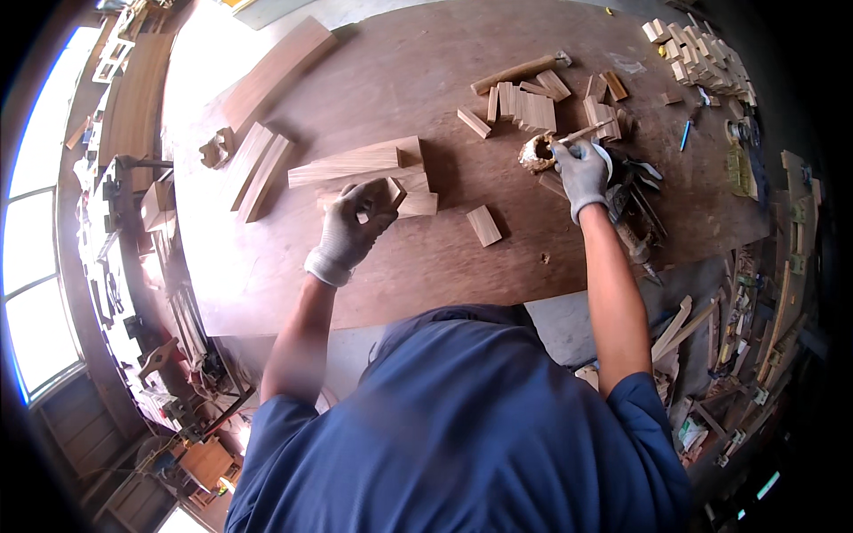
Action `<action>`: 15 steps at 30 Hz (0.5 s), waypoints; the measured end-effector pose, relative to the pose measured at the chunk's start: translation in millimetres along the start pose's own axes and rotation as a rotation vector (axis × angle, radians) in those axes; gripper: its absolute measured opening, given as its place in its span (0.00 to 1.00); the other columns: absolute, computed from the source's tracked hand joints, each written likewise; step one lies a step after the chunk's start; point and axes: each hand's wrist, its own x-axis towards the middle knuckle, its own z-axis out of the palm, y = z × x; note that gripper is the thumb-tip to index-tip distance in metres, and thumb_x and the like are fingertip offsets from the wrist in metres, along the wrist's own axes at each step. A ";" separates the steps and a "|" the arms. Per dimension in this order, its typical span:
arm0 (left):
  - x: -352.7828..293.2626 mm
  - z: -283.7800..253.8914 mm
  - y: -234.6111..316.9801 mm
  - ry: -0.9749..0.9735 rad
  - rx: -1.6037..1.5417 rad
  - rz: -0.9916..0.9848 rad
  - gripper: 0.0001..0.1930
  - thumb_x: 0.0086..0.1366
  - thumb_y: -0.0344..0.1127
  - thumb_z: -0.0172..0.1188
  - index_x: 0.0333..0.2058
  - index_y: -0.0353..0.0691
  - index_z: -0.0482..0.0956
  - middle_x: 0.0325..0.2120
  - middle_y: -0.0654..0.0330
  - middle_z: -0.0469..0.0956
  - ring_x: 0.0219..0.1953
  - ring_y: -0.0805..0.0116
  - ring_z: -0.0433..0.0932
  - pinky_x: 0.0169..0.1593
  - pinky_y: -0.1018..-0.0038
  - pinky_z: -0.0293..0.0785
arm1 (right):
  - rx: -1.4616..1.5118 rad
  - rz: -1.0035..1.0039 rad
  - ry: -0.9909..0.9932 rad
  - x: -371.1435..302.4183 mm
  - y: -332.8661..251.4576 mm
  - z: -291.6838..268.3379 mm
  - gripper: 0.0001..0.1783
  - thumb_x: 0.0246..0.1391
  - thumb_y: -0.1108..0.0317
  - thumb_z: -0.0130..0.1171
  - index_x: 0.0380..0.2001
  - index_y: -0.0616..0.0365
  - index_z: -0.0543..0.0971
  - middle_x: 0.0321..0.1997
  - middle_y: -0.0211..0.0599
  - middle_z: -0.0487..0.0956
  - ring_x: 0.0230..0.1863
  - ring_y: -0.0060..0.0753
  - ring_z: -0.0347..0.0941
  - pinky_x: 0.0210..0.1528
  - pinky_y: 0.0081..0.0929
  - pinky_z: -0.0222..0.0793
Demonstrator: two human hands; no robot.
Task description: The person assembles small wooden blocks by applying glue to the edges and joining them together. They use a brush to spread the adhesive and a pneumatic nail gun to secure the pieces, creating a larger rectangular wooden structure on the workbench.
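Both my hands wear pale work gloves. My left hand is closed around a small wooden block, held above longer boards on the brown worktable. To the right, my right hand pinches a thin wooden stick. It is beside a small, crusted, open-topped pot; whether the stick's lower end is in the pot I cannot tell. One loose wooden block lies between my hands, nearer to me. Several short blocks stand in a row beyond the pot.
Long boards and a wide plank lie on the left of the table. A power tool lies right of my right hand. Stacked blocks fill the far right corner, with a blue pen nearer. Cluttered shelving lines both sides.
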 end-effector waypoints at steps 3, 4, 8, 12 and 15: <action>4.3 8.4 18.0 0.033 0.235 0.217 0.24 0.58 0.27 0.72 0.55 0.40 0.82 0.46 0.49 0.82 0.51 0.47 0.79 0.54 0.56 0.79 | -0.025 -0.034 0.061 -44.9 18.7 4.2 0.24 0.57 0.54 0.74 0.49 0.62 0.86 0.35 0.37 0.87 0.38 0.29 0.83 0.45 0.33 0.78; 3.1 16.8 13.4 0.008 0.260 0.114 0.26 0.59 0.27 0.70 0.57 0.40 0.80 0.52 0.47 0.79 0.57 0.40 0.75 0.60 0.51 0.74 | -0.019 -0.064 0.074 -61.6 32.4 9.3 0.24 0.58 0.54 0.74 0.50 0.62 0.86 0.36 0.37 0.87 0.38 0.29 0.83 0.45 0.32 0.78; 14.1 40.2 -3.3 -0.126 0.406 0.230 0.29 0.59 0.24 0.68 0.60 0.39 0.75 0.56 0.46 0.76 0.61 0.40 0.73 0.65 0.52 0.70 | -0.390 -0.162 -0.120 -127.6 58.2 12.2 0.25 0.59 0.58 0.72 0.56 0.58 0.83 0.40 0.46 0.86 0.40 0.46 0.85 0.48 0.42 0.80; 25.4 53.3 0.3 -0.192 0.493 0.299 0.30 0.58 0.24 0.68 0.60 0.39 0.74 0.57 0.47 0.76 0.62 0.40 0.72 0.66 0.50 0.68 | -0.484 -0.226 -0.097 -151.9 77.2 11.3 0.24 0.56 0.62 0.71 0.55 0.55 0.82 0.50 0.49 0.82 0.54 0.55 0.79 0.58 0.47 0.76; 30.4 57.7 -2.5 -0.231 0.524 0.264 0.30 0.58 0.25 0.68 0.61 0.40 0.74 0.57 0.47 0.76 0.62 0.41 0.72 0.67 0.50 0.67 | -0.486 -0.245 -0.100 -154.8 78.1 12.1 0.24 0.55 0.63 0.71 0.55 0.56 0.82 0.53 0.50 0.80 0.56 0.56 0.77 0.60 0.49 0.74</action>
